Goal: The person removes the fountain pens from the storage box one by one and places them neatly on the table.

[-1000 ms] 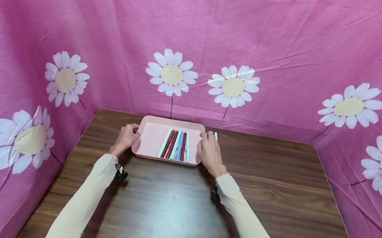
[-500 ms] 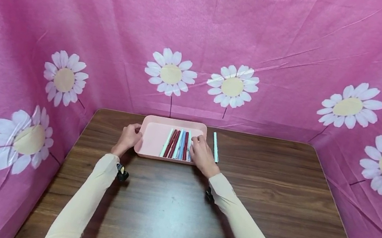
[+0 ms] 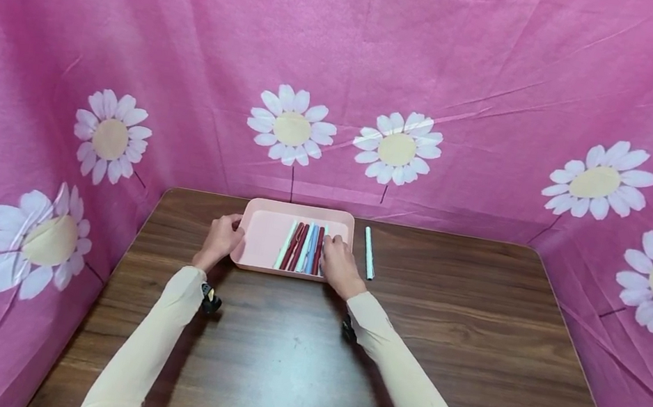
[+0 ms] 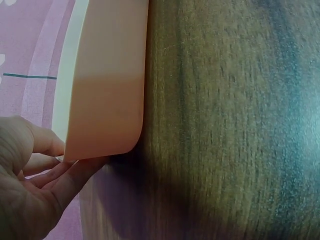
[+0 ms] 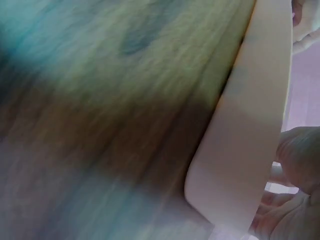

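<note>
A dark wooden desk stood walled by pink cloth printed with white daisies. At its far edge sat a pink tray of pens. The left hand held the tray's left rim in its grip; the right hand rested curled among the pens, its grip unclear. One pale pen lay just beside the tray.

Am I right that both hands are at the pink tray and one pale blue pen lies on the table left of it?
Not quite. The head view shows the pale blue pen on the table right of the pink tray; the left hand and right hand are at the tray.
</note>
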A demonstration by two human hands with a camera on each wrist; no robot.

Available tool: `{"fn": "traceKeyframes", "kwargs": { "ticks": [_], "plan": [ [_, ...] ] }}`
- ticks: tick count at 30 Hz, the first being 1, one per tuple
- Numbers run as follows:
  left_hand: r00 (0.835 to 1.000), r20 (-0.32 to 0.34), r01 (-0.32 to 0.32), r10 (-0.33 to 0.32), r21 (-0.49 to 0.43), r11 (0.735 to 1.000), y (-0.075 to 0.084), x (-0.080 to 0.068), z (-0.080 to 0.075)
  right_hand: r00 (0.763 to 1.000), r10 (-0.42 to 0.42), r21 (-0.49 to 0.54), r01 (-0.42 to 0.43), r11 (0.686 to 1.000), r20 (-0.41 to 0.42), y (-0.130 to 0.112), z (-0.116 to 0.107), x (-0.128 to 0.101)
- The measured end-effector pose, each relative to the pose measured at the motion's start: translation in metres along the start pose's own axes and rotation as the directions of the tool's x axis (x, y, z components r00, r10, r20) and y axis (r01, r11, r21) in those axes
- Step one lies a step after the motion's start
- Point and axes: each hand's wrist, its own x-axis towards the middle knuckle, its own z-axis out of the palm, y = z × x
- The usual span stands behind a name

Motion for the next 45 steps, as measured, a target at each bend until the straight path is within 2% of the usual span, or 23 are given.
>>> {"fn": "traceKeyframes", "kwargs": {
  "ticks": [12,17,23,28,31,36,45],
  "plan": [
    [1.0,0.004,0.024,-0.024,0.014,1.0,0.001,-0.001,0.002,0.995,0.1,0.0,-0.1,0.995,-0.009,-0.006,0.006,0.005],
    [1.0,-0.007,0.014,-0.014,0.022,1.0,-0.001,0.0,0.002,0.977,0.209,0.058,-0.211,0.976,0.04,-0.009,0.003,0.01],
    [1.0,-0.017,0.0,0.0,0.026,1.0,-0.002,0.0,0.004,0.951,0.301,0.036,-0.304,0.952,0.07,-0.013,0.001,0.012],
    [1.0,-0.027,0.003,-0.003,0.016,1.0,-0.002,-0.001,0.002,0.946,0.313,0.006,-0.315,0.949,0.079,-0.016,0.003,0.012],
    [1.0,-0.02,0.011,-0.011,0.016,1.0,-0.002,-0.001,0.002,0.95,0.307,-0.013,-0.306,0.952,0.052,-0.017,0.005,0.01],
    [1.0,-0.011,0.018,-0.018,0.025,1.0,-0.002,-0.001,0.003,0.954,0.296,-0.014,-0.296,0.955,-0.04,-0.019,0.008,0.006],
    [0.999,-0.008,0.036,-0.035,0.017,0.999,-0.001,0.001,0.003,0.955,0.211,0.011,-0.214,0.977,-0.207,-0.02,0.009,0.008]
  ]
}}
